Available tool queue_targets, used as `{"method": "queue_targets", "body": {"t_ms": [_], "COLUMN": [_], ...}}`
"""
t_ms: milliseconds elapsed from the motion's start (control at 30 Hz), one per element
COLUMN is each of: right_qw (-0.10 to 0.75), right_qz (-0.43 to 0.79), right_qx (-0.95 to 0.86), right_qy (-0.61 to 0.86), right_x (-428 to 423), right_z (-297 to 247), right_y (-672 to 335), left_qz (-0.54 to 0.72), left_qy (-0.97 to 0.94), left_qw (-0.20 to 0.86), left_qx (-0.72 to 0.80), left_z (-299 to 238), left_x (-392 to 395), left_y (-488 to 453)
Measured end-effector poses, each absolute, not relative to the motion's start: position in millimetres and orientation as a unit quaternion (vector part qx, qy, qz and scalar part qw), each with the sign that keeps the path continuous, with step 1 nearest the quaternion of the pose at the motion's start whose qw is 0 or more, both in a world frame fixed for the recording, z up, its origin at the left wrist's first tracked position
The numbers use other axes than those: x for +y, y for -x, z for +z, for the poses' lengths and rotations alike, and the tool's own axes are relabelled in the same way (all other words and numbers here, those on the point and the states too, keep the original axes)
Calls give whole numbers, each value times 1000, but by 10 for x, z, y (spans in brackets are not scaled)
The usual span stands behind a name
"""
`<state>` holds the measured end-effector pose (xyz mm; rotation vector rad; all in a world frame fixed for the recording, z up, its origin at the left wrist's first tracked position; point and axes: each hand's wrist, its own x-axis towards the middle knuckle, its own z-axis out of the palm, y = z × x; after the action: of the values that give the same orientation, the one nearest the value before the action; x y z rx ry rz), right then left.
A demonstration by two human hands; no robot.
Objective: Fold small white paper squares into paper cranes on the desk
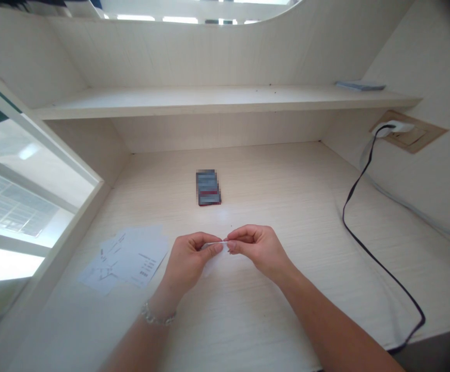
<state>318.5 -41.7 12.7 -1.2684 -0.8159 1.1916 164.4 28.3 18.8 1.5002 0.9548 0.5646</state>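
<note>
My left hand (pixel 188 258), with a chain bracelet on the wrist, pinches a thin white piece of paper (pixel 210 266) between thumb and fingers. From the other side my right hand (pixel 258 250) is closed in a pinch at the paper's right end, fingertips almost meeting those of the left. Only a narrow upper edge and a pale part below my left thumb show; the rest is hidden. Left of my hands, several white sheets of paper (pixel 129 258) with printed or drawn marks lie overlapping on the desk (pixel 271 181).
A small dark, pixelated rectangular object (pixel 208 187) lies beyond my hands. On the right, a black cable (pixel 364 245) runs from a white plug (pixel 397 127) in the wall socket across the desk. A shelf (pixel 209 98) spans the back, with a flat item (pixel 360 85) on it.
</note>
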Motion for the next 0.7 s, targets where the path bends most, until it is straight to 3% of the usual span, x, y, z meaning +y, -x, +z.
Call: {"method": "queue_targets", "body": {"t_ms": [267, 700], "right_qw": [574, 547], "right_qz": [550, 518], "right_qx": [-308, -360], "right_qy": [522, 550], "right_x": [-413, -417], "right_z": [147, 73], "right_y": [-3240, -3191], "left_qz": [218, 201], "left_qy": [-604, -601], "left_qw": [639, 645], "left_qx": [424, 428], "left_z": [192, 169], "left_x": [313, 304], "left_y": [-1647, -1647]}}
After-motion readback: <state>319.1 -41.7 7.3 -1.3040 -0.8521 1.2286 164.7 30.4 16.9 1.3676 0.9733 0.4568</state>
